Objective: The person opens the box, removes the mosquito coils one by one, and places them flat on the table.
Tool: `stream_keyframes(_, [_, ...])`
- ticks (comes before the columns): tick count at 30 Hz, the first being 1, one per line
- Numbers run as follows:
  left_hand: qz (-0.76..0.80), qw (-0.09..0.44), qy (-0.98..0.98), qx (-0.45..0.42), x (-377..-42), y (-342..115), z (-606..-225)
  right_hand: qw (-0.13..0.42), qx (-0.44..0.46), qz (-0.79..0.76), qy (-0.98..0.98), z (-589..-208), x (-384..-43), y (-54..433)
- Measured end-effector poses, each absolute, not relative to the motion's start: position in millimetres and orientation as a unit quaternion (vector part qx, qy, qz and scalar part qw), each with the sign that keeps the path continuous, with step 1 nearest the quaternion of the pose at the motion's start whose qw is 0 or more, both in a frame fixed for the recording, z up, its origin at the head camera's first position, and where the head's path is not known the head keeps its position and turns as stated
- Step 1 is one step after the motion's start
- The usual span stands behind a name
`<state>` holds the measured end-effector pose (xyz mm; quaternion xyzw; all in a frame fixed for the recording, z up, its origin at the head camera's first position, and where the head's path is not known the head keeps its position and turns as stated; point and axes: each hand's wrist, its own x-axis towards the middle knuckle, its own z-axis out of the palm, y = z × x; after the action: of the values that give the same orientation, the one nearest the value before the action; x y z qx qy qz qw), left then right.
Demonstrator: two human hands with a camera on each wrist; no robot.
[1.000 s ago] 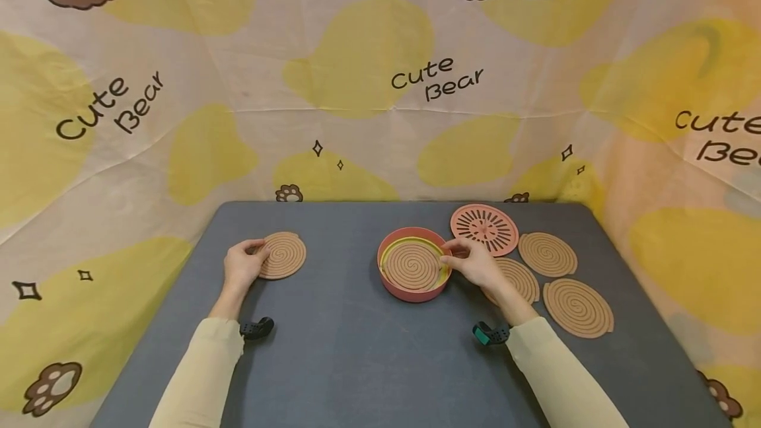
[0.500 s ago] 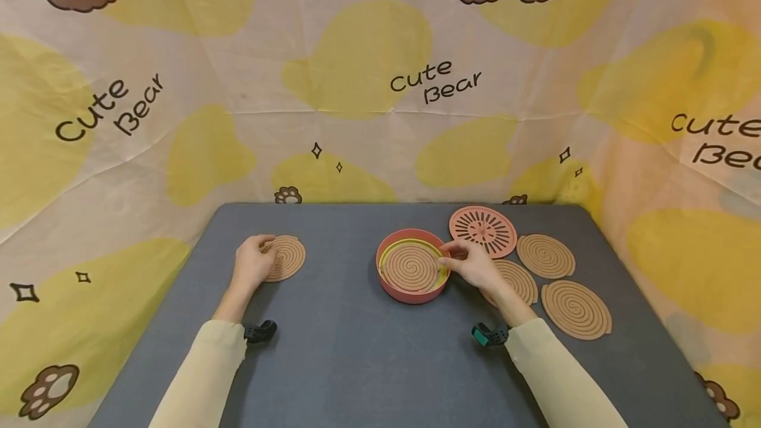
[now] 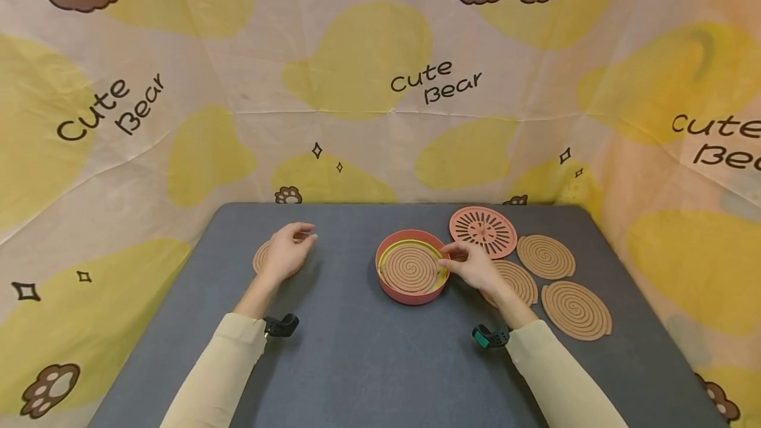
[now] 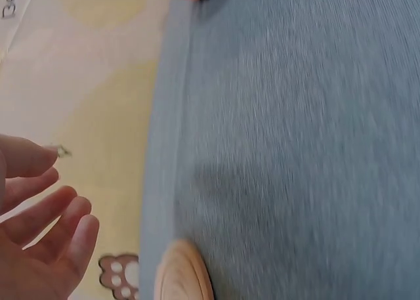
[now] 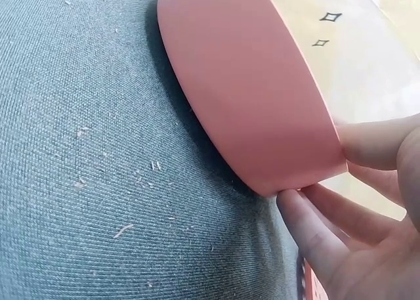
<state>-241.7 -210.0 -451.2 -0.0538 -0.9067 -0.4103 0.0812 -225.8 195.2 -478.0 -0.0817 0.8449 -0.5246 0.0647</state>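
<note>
A round pink mosquito coil holder (image 3: 412, 298) stands mid-table, with a yellow ring (image 3: 406, 242) and a brown spiral mosquito coil (image 3: 410, 268) inside it. My right hand (image 3: 472, 266) holds its right side; in the right wrist view the thumb lies at the rim and the fingers touch the pink wall (image 5: 243, 83). My left hand (image 3: 288, 255) hovers over the left part of the table with loosely bent fingers and nothing between them. Beneath it, partly hidden, lies a single mosquito coil (image 3: 259, 257), whose edge also shows low in the left wrist view.
Behind my right hand lies the pink slotted lid (image 3: 484, 230). Several more coils are spread at the right, among them a far coil (image 3: 547, 256), a near coil (image 3: 577, 309) and one partly under my right wrist (image 3: 518, 281). Printed cloth (image 3: 368, 84) hangs around the table.
My left hand has left the edge of the left coil and moved right, now passing over it with empty fingers. The right hand and the holder stay in place.
</note>
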Motion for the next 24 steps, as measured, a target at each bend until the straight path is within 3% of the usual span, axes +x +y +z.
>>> stream_keyframes(24, [-0.462,0.055,-0.872,-0.150,-242,-121,-431,0.068,-0.078,-0.520,0.848,-480,-224,195])
